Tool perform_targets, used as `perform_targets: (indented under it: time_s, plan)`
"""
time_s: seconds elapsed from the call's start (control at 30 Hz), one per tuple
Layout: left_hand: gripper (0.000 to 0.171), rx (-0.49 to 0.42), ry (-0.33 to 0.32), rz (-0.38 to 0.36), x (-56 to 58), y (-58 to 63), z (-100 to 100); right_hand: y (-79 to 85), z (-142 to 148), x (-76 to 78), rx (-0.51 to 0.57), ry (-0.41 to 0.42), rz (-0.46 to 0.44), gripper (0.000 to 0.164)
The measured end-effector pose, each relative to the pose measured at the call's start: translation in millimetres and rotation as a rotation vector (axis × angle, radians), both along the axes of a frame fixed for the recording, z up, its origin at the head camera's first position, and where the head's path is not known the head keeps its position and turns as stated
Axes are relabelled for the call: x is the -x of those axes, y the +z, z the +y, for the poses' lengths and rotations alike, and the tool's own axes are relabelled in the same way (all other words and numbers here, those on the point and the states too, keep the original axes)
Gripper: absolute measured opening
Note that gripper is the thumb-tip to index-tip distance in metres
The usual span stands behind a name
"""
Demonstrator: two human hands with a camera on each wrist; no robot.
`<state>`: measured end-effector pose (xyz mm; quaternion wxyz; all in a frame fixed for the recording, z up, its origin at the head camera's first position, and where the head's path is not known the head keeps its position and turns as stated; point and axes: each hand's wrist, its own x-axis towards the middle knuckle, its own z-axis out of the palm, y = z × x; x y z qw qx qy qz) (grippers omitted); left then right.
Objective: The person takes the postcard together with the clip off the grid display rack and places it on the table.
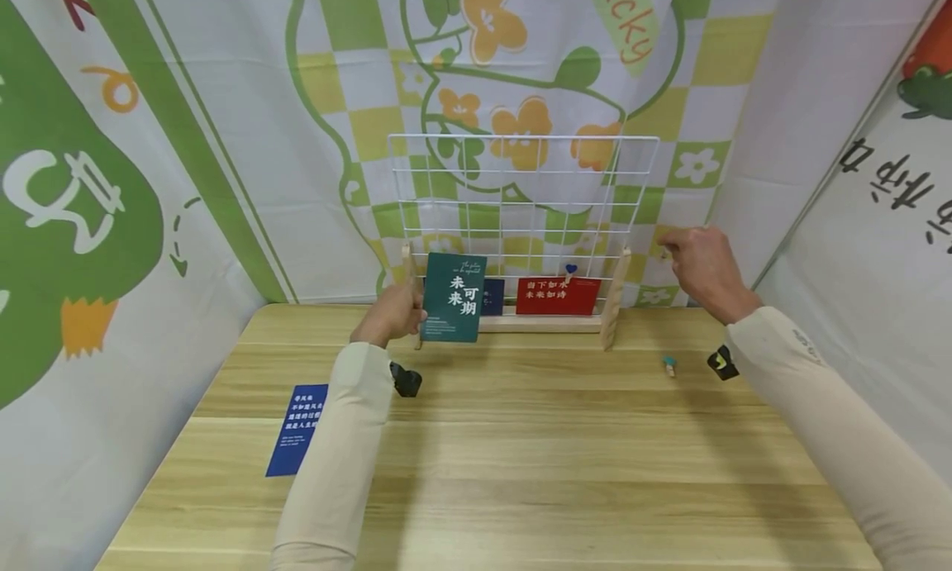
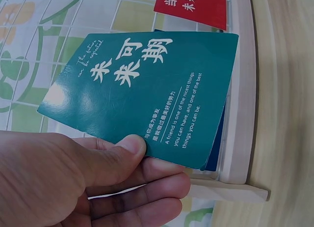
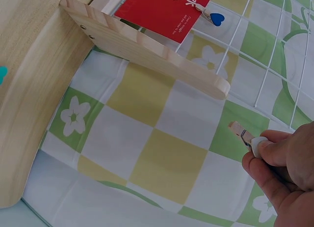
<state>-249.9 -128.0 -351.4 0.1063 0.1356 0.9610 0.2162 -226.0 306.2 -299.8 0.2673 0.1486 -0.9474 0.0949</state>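
Note:
My left hand (image 1: 388, 313) pinches a teal-green card (image 1: 454, 298) by its lower left edge, thumb on the printed face. The card is in front of the left part of a white wire grid rack (image 1: 521, 136) with wooden feet. Partly hidden behind it is a dark blue card (image 1: 492, 298). At the right of the grid hangs a red card (image 1: 554, 298), held by a small clothespin with a blue heart (image 1: 570, 268). Raised to the right of the rack, my right hand (image 1: 706, 269) pinches a small wooden clothespin (image 3: 241, 132) with a whitish ornament, its tip pointing away from the fingers.
A blue card (image 1: 292, 430) lies on the wooden table (image 1: 521, 472) at the left, partly covered by my left forearm. Towards the right lies a clothespin with a teal ornament (image 1: 669, 366). Behind the rack hangs a patterned curtain (image 1: 357, 75).

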Motion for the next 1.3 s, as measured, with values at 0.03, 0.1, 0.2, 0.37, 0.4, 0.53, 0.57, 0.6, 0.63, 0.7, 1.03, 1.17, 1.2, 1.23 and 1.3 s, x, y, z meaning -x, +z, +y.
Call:
perform_targets:
  time_s: [0.03, 0.1, 0.2, 0.37, 0.4, 0.53, 0.57, 0.6, 0.63, 0.7, 1.03, 1.17, 1.2, 1.23, 1.3]
  plan:
    - [0.016, 0.0, 0.001, -0.002, -0.5, -0.1, 0, 0.0, 0, -0.2, -0.001, -0.001, -0.001, 0.02]
    - [0.016, 0.002, 0.004, -0.003, -1.5, -0.4, -1, -0.1, 0, -0.8, -0.003, -0.005, -0.004, 0.021]
    - [0.016, 0.006, -0.002, 0.004, -2.4, -0.9, -2, -0.6, 0, -1.9, -0.007, -0.012, -0.02, 0.021]
    - [0.019, 0.021, -0.015, 0.014, -2.4, -2.2, -4, -2.0, 1, -3.1, -0.01, -0.015, -0.04, 0.021]
    - [0.019, 0.024, -0.017, 0.018, -2.4, -2.3, -5, -2.3, 1, -3.2, -0.011, -0.016, -0.04, 0.021]
    - [0.021, 0.034, -0.022, 0.029, -2.9, -2.8, -6, -4.0, 1, -3.1, -0.001, -0.017, -0.039, 0.021]
    - [0.021, 0.034, -0.025, 0.031, -3.1, -3.2, -6, -4.4, 1, -3.2, 0.005, -0.016, -0.041, 0.021]
    - [0.021, 0.034, -0.024, 0.033, -3.4, -3.7, -7, -5.0, 1, -3.2, 0.007, -0.016, -0.041, 0.021]
    - [0.021, 0.035, -0.025, 0.036, -3.7, -4.3, -7, -5.6, 1, -3.2, 0.011, -0.014, -0.044, 0.021]
    - [0.022, 0.035, -0.027, 0.036, -4.2, -5.7, -9, -6.9, 1, -3.3, 0.015, -0.011, -0.045, 0.021]
    - [0.021, 0.022, -0.001, 0.015, -7.6, -12.1, -16, -12.8, 1, -4.9, 0.02, -0.007, -0.045, 0.021]
    - [0.03, 0.004, -0.005, 0.018, -8.3, -13.5, -17, -15.0, 1, -6.1, 0.023, -0.003, -0.045, 0.021]
    - [0.031, 0.0, -0.004, 0.016, -8.7, -13.5, -17, -15.5, 1, -6.3, 0.02, -0.004, -0.042, 0.021]
    - [0.032, -0.004, 0.004, 0.009, -9.2, -13.6, -18, -15.9, 1, -6.5, 0.021, -0.003, -0.04, 0.021]
    - [0.033, -0.006, 0.012, -0.004, -10.4, -14.0, -19, -16.5, 1, -7.1, 0.025, -0.003, -0.041, 0.021]
